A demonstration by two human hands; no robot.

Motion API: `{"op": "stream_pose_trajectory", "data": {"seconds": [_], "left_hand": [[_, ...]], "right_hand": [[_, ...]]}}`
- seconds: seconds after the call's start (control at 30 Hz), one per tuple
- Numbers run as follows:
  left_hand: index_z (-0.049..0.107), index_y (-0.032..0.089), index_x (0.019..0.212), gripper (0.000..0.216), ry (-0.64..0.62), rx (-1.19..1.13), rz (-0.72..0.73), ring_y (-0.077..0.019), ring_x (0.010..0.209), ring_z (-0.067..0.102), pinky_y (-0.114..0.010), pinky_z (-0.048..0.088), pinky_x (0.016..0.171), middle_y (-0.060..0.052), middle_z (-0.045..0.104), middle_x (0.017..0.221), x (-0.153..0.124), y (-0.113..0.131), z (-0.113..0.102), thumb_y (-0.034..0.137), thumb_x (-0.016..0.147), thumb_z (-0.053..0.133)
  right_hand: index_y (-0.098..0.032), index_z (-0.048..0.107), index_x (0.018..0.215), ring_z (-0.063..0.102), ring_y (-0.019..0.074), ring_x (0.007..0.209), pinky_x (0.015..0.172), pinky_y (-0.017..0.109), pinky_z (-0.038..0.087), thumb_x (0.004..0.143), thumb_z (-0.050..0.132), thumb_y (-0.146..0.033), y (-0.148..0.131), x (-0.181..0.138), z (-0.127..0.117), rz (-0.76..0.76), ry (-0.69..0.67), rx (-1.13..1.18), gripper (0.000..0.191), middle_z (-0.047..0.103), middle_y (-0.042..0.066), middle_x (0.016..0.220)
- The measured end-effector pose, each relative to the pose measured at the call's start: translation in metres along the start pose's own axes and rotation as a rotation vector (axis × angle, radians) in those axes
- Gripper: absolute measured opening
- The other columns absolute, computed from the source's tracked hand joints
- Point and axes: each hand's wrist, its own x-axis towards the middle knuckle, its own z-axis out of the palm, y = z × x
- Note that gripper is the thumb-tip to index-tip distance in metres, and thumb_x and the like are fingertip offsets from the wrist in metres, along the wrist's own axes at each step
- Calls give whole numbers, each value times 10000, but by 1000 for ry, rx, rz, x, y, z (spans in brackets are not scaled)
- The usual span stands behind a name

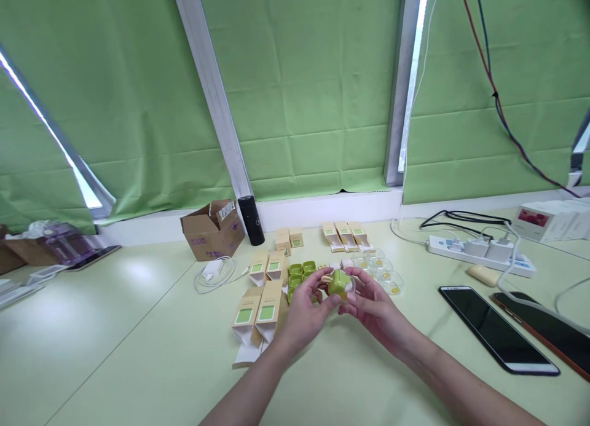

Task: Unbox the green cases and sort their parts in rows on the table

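Both my hands meet over the table around a small green container [340,281] with a clear part on its right side. My left hand [308,310] is closed on its left side, where a pale tan piece shows by the fingers. My right hand [375,308] pinches the clear part from the right. Several green square cups [295,280] stand just behind my left hand, partly hidden by it. Clear plastic cups [380,270] with yellow spots lie beyond my right hand. Left of my left hand lie kraft paper boxes [266,313] with green labels, their white flaps open towards me.
More kraft boxes [345,235] sit at the back. A cardboard box [212,232], a black bottle [251,220] and a white charger [212,270] are on the left. Rightward are a power strip [482,256], a phone [498,329], another phone [548,331] and loose cables.
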Motion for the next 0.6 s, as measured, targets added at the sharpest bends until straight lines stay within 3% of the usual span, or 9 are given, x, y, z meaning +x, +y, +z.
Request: {"op": "stream_pose_trajectory", "data": {"seconds": [0.13, 0.27, 0.47, 0.6], "left_hand": [[661, 209, 1261, 511, -58, -174, -2, -247, 1073, 701, -389, 591, 922, -115, 693, 1284, -1, 6, 5, 201, 781, 833], [633, 223, 1227, 483, -15, -230, 119, -300, 1245, 657, -435, 603, 970, -135, 646, 1385, -4, 1, 3, 107, 782, 783], [645, 287, 1276, 436, 138, 313, 480, -277, 1371, 575, -509, 482, 1155, -91, 621, 1450, -10, -11, -7, 86, 890, 674], [602, 300, 1393, 492, 121, 508, 583, -279, 1315, 611, -489, 520, 1106, -97, 660, 1389, -11, -11, -8, 156, 930, 687]], "right_hand": [[-302, 607, 1148, 638, 196, 983, 836, 323, 532, 710, 901, -257, -2, -2, 3, -57, -57, -86, 530, 654, 27, 1149], [-321, 577, 1206, 596, 256, 1127, 920, 402, 550, 719, 873, -306, -5, -1, -1, -132, -59, -173, 570, 593, 64, 1246], [-339, 486, 1310, 511, 298, 1285, 1008, 476, 541, 791, 798, -325, -1, 1, -12, -318, -50, -488, 605, 513, 87, 1331], [-352, 362, 1432, 436, 294, 1397, 1155, 542, 448, 914, 652, -254, 2, -3, -13, -504, 24, -917, 601, 368, 100, 1511]]}}
